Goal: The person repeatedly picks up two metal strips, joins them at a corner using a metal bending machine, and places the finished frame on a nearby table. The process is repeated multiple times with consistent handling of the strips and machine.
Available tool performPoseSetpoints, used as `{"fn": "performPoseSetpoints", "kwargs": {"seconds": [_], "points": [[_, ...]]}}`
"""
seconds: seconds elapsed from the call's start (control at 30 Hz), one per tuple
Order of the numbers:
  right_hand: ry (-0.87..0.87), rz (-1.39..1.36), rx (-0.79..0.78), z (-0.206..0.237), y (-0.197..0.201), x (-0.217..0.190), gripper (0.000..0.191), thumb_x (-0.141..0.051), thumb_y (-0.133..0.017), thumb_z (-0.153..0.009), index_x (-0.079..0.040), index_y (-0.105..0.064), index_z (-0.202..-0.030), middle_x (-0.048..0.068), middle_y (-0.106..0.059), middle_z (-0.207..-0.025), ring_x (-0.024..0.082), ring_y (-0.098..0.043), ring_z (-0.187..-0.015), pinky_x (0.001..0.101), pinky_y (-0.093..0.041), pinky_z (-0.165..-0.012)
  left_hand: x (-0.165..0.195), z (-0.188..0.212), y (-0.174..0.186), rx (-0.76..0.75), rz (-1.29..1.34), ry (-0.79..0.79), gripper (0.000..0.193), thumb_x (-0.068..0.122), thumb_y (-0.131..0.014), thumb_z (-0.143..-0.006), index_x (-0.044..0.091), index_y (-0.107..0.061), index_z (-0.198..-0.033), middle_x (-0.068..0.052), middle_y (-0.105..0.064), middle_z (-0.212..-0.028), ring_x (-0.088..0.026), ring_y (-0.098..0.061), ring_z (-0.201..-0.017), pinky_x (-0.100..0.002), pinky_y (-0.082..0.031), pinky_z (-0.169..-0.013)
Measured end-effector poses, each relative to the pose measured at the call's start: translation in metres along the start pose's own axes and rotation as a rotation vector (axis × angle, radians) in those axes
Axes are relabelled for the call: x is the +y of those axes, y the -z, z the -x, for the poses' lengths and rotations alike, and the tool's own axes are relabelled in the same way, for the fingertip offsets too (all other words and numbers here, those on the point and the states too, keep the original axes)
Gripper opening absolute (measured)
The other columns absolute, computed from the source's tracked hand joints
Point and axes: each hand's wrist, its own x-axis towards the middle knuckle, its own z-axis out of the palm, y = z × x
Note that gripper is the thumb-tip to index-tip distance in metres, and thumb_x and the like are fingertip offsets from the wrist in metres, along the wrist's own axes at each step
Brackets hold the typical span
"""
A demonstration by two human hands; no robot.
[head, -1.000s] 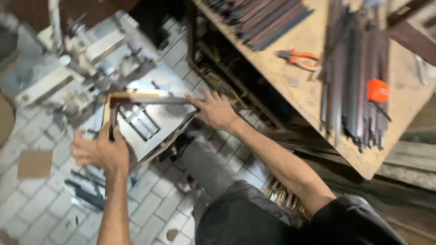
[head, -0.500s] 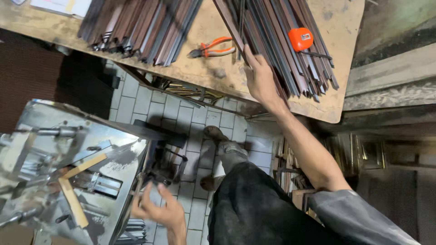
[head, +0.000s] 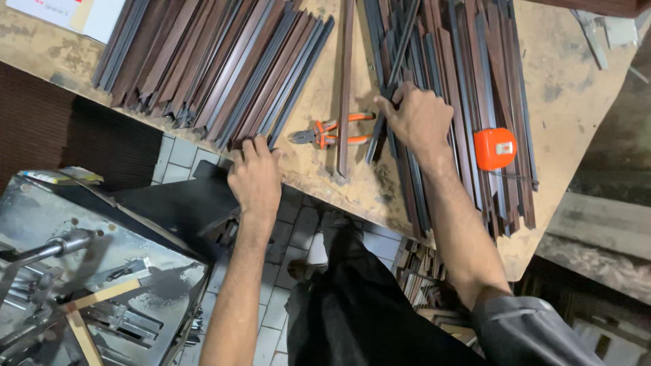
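- Left hand (head: pixel 255 177) rests fingers-flat on the near ends of the left strip pile (head: pixel 203 61), gripping nothing.
- Right hand (head: pixel 417 116) pinches one dark strip (head: pixel 392 71) in the right pile; likely stiff, light, long, so best held nearer mid-length.
- Pliers (head: pixel 332 130) lie between the hands, tape measure (head: pixel 494 148) right.

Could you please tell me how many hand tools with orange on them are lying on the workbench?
2: the orange-handled pliers lie between the two hands, and the orange tape measure sits on the strips right of the right hand. Others may be hidden.
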Motion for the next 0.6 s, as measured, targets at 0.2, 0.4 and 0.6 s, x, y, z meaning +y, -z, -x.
{"fn": "performPoseSetpoints", "kwargs": {"seconds": [0.2, 0.4, 0.6], "points": [[-0.177, -0.224, -0.054, 0.013, -0.019, 0.007, 0.03, -0.033, -0.074, -0.096, -0.005, -0.072, -0.087, 0.021, -0.071, -0.074, 0.035, -0.071, -0.066, 0.0452, -0.053, -0.061, -0.007, 0.001, 0.0, -0.038, 0.008, -0.112, 0.032, 0.036, -0.077, -0.087, 0.009, -0.06, -0.089, -0.007, -0.064, -0.086, -0.026, -0.069, -0.088, -0.037, -0.057, -0.069], [-0.222, -1.114, 0.109, 0.052, 0.012, 0.013, 0.021, -0.009, -0.051, -0.114, 0.004, -0.05, -0.13, 0.014, -0.073, -0.104, 0.012, -0.066, -0.061, 0.0249, -0.05, -0.051, -0.042, 0.018, 0.064, 0.362, 0.502, 0.08, 0.022, 0.022, -0.068, -0.101, 0.001, -0.065, -0.104, -0.012, -0.064, -0.098, -0.03, -0.067, -0.091, -0.041, -0.057, -0.076], [-0.047, -1.257, 0.135, 0.097, 0.017, -0.037, 0.026, -0.006, -0.048, -0.116, 0.003, -0.048, -0.14, 0.017, -0.068, -0.099, 0.012, -0.054, -0.057, 0.0261, -0.041, -0.048, -0.104, 0.066, 0.117, 0.952, 1.03, 0.189, 0.032, 0.037, -0.047, -0.12, 0.006, -0.042, -0.121, -0.012, -0.067, -0.112, -0.028, -0.074, -0.102, -0.043, -0.062, -0.094]]}}
